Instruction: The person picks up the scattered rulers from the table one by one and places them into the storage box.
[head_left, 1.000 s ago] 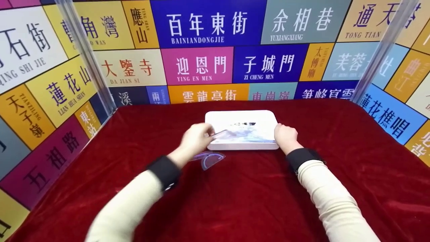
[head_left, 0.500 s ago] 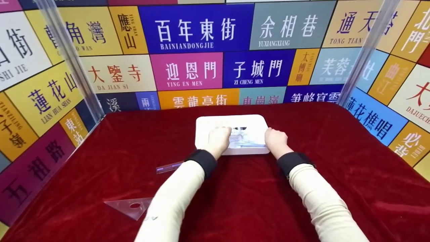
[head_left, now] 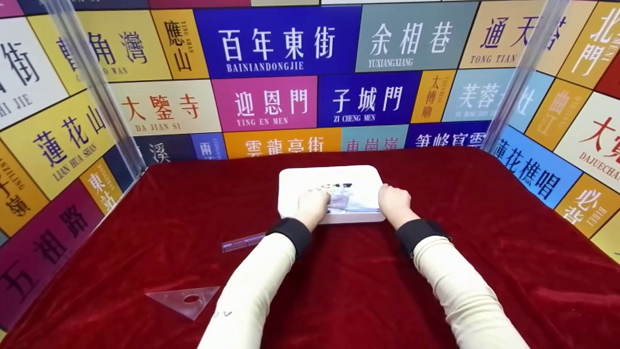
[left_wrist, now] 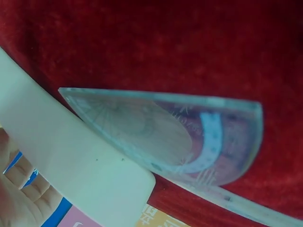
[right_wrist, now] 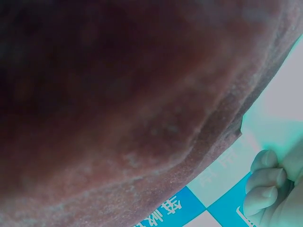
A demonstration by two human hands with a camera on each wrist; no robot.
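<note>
Lying at eight o'clock on the red cloth (head_left: 339, 291) is a clear set square (head_left: 184, 300), a clear ruler (head_left: 242, 241) beyond it. Centre, at twelve o'clock, the left hand (head_left: 312, 206) pinches a protractor (left_wrist: 189, 137) against the white box (head_left: 329, 182). The right hand (head_left: 395, 203) curls round the box's three o'clock edge.

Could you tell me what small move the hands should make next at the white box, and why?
Probably lift the left hand clear, leaving the protractor behind. It already lies on the white box, with the left hand over its left end and the right hand steadying the box's right edge. A ruler and set square lie on the red cloth.
</note>
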